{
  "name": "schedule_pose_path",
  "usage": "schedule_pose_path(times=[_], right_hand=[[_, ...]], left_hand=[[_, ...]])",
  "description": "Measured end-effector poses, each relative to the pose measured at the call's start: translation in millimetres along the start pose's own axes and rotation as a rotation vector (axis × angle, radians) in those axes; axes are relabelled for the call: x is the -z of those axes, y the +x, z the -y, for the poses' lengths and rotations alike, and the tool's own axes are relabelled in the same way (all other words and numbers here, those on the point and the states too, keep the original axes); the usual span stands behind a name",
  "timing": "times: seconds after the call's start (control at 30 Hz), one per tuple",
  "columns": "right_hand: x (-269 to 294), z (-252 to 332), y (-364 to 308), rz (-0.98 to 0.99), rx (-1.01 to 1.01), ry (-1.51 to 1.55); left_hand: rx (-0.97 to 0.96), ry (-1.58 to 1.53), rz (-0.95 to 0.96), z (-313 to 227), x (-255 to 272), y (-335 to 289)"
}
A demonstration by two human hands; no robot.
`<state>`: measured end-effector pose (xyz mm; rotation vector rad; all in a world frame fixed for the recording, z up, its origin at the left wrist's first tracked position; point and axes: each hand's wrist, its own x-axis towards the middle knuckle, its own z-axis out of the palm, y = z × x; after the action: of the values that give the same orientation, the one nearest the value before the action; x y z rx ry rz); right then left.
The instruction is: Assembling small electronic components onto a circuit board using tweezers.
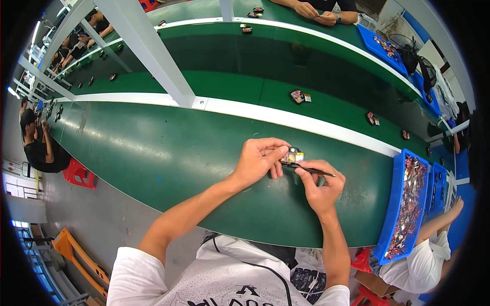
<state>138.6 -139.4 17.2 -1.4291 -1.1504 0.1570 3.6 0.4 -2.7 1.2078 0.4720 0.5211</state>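
Note:
My left hand (259, 162) is closed on the edge of a small electronic device (293, 155), held a little above the green table. The device has a black rim, a pale inside and a yellow-marked silver part. In my right hand (323, 188) is a slim dark tool that looks like tweezers (319, 171), pinched between thumb and fingers. Its tip reaches the near edge of the device, beside my left fingertips. Whether the tip grips anything there is too small to tell.
A blue tray (395, 209) of many small red and silver parts stands at the table's right end. Beyond a white rail (245, 113), a green belt (229, 86) carries several similar devices. A white post (148, 51) rises at the left. A co-worker sits close on the right.

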Motion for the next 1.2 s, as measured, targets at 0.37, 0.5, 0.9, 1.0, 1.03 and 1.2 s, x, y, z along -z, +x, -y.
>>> schedule_pose_path(times=[0.37,0.5,0.9,1.0,1.03,1.2], right_hand=[[-2,-3,0,0.017,0.067,-0.040],[-1,-1,0,0.012,0.068,-0.059],[6,-3,-6,0.020,0.053,-0.113],[7,-6,-6,0.015,0.092,-0.119],[7,-7,-6,0.016,0.115,-0.119],[8,-6,-6,0.032,0.136,-0.116]], left_hand=[[0.025,-0.017,0.009,2,0,0],[0.030,-0.012,0.017,1,-1,0],[0.087,0.126,0.010,0,-16,-1],[0.079,0.131,-0.025,1,-20,0],[0.079,0.129,-0.033,5,-20,0],[0.083,0.132,-0.049,2,-23,0]])
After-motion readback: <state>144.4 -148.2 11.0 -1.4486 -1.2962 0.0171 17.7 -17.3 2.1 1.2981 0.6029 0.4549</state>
